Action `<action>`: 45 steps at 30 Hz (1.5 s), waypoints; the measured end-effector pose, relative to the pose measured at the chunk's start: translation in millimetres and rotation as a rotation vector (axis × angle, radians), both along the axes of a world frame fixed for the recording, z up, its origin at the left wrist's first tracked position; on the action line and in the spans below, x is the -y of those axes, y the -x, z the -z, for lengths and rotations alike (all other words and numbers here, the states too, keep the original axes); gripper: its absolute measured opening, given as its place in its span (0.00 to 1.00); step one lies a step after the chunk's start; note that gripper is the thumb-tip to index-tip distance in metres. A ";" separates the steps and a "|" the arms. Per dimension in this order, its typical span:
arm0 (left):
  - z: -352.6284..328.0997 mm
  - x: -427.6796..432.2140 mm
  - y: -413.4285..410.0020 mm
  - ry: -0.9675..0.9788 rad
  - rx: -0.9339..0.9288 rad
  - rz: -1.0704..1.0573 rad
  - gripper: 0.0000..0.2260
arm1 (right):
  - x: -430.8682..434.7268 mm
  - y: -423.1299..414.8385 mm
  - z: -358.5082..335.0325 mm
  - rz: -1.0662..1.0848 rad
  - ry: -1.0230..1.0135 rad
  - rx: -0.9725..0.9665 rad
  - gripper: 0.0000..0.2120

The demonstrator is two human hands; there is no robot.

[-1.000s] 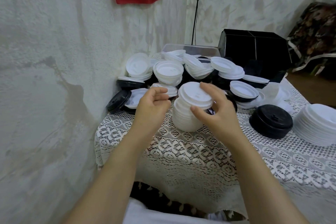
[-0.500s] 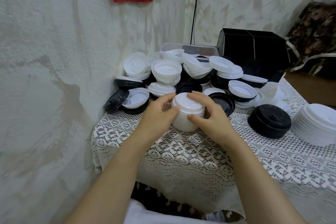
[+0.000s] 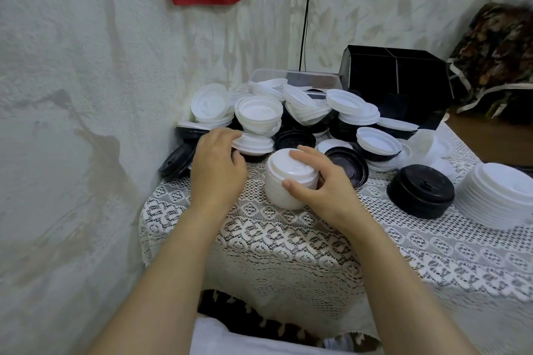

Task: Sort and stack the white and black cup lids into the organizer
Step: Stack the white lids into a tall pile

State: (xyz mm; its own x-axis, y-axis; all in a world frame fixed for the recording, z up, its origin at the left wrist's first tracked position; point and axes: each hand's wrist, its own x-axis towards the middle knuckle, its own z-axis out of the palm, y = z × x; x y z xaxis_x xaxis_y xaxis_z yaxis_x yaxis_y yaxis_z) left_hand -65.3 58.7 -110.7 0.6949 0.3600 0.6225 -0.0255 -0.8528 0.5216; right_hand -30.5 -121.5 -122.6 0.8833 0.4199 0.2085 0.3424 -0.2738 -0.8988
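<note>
The right hand (image 3: 323, 184) curls round the white lid stack (image 3: 277, 189) on the lace cloth (image 3: 288, 242), likely steadying it, while the left hand (image 3: 217, 166), fingers apart, touches a loose white lid (image 3: 256, 145) in the pile (image 3: 305, 108), well apart from the black organizer (image 3: 395, 76)

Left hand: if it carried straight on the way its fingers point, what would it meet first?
Most likely the small pile of white lids just ahead: the left hand has its fingertips at that pile's near rim, though whether they touch is unclear from this angle.
</note>
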 end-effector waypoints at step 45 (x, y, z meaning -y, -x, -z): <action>-8.5 26.0 4.3 -0.372 0.172 0.443 0.11 | 11.4 1.3 2.0 -0.050 -0.384 -0.020 0.34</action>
